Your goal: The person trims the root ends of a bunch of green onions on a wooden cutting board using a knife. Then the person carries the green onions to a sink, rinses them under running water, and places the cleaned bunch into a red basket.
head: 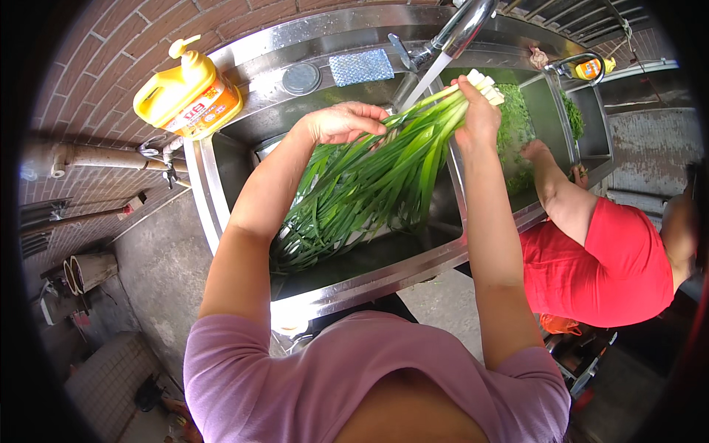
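Note:
My right hand [478, 115] grips a bunch of long green leafy stalks, likely garlic greens or leeks [401, 155], near their white cut ends at the upper right. At the bunch's upper left side is my left hand [352, 123], its fingers bent against a few of the leaves; whether they pinch one cannot be told. The leaves slope down to the left over a stainless steel sink basin [221, 166], where more greens [310, 232] lie. Water runs from a chrome faucet [462, 27] just behind the stalks, between my two hands.
A yellow pump bottle [191, 94] stands at the sink's left corner. Behind the basin lie a round lid [301, 78] and a blue-white scouring pad [361, 67]. On the right, a person in red [604, 266] reaches into the neighbouring basin, which holds water and small greens [512, 116].

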`<action>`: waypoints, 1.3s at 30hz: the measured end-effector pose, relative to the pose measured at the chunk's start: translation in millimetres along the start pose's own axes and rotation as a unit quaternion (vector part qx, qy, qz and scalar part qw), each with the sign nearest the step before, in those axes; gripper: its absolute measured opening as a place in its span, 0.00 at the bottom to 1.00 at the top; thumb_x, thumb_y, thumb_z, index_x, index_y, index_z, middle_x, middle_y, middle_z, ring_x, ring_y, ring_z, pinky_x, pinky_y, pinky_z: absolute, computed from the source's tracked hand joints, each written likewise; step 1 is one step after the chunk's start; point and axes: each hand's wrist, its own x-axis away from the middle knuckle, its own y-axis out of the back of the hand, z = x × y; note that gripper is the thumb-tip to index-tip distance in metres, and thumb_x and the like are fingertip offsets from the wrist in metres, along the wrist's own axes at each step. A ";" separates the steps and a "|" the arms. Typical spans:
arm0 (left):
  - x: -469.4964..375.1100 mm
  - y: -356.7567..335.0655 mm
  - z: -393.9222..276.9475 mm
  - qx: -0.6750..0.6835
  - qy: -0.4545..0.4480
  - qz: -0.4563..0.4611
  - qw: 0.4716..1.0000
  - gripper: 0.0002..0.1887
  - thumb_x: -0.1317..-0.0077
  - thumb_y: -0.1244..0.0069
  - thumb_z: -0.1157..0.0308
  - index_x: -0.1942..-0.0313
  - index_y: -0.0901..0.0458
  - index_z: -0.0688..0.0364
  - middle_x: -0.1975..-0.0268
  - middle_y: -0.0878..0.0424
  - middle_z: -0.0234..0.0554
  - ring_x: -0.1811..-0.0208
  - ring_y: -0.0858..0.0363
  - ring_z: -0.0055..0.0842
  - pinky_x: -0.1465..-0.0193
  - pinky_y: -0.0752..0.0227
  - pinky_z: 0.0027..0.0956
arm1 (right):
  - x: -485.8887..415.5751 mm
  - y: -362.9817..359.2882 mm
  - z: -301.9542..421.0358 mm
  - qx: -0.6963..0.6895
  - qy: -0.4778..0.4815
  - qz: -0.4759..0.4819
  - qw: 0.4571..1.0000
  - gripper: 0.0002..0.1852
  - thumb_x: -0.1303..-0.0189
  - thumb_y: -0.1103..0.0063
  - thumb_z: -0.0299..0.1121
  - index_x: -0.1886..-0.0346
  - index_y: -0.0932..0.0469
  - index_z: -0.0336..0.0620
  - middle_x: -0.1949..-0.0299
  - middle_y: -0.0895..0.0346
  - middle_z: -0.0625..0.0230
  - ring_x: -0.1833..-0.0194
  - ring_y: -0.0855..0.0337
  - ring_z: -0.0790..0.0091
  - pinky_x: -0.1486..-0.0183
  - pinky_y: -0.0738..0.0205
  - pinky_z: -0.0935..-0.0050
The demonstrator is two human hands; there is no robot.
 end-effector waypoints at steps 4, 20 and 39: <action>11.0 2.2 14.7 0.005 0.032 -0.042 0.999 0.13 0.31 0.48 0.67 0.50 0.24 0.60 0.62 0.19 0.33 0.59 0.18 0.23 0.58 0.26 0.24 | 3.9 -7.9 4.0 0.022 0.017 -0.044 0.999 0.10 0.46 0.33 0.20 0.61 0.22 0.35 0.68 0.20 0.63 0.70 0.20 0.68 0.67 0.24 0.68; -20.4 -60.2 -0.9 -0.429 -0.153 -0.312 0.834 0.07 0.42 0.43 0.70 0.67 0.19 0.63 0.73 0.19 0.36 0.70 0.22 0.21 0.63 0.28 0.27 | 23.4 -18.8 -15.6 0.039 0.086 -0.081 0.992 0.12 0.47 0.31 0.20 0.60 0.22 0.35 0.64 0.20 0.65 0.66 0.20 0.69 0.62 0.25 0.68; -6.3 -73.1 -29.3 -0.370 -0.018 -0.233 0.899 0.12 0.36 0.54 0.62 0.66 0.18 0.61 0.78 0.29 0.30 0.77 0.34 0.17 0.72 0.38 0.26 | 34.5 -22.0 -21.8 0.025 0.105 -0.060 0.992 0.08 0.45 0.34 0.20 0.65 0.24 0.34 0.70 0.21 0.66 0.73 0.21 0.72 0.69 0.27 0.72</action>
